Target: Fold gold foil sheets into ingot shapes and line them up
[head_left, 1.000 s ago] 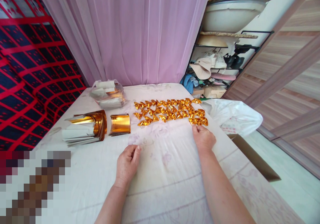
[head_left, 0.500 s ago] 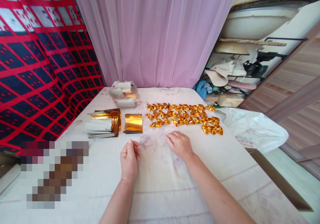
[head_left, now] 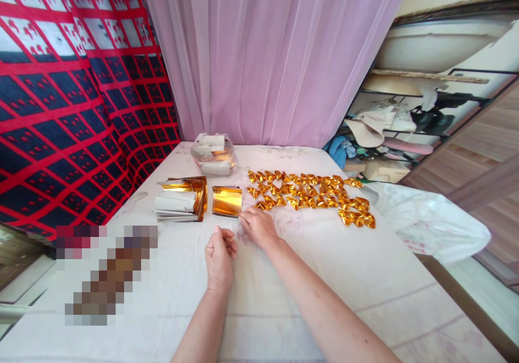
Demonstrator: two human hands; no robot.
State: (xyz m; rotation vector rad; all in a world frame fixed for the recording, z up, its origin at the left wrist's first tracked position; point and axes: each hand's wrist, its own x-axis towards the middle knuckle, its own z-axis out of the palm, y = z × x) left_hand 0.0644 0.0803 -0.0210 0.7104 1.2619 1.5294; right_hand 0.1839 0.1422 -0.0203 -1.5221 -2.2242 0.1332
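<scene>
Your right hand [head_left: 259, 226] reaches, fingers loosely together and holding nothing, to the near edge of the small curled stack of gold foil sheets [head_left: 227, 200] on the white cloth-covered table [head_left: 365, 276], while your left hand [head_left: 219, 259] rests beside it, empty fingers curled, ready to steady.

Right hand [head_left: 258, 226] has left the near right end of the folded gold pieces [head_left: 312, 192] and crossed leftward; fingertips now at the near right corner of the small gold sheet stack [head_left: 227, 200], touching or just short of it. Left hand [head_left: 219, 257] has lifted a little, fingers curled, nearer that stack than before.
</scene>
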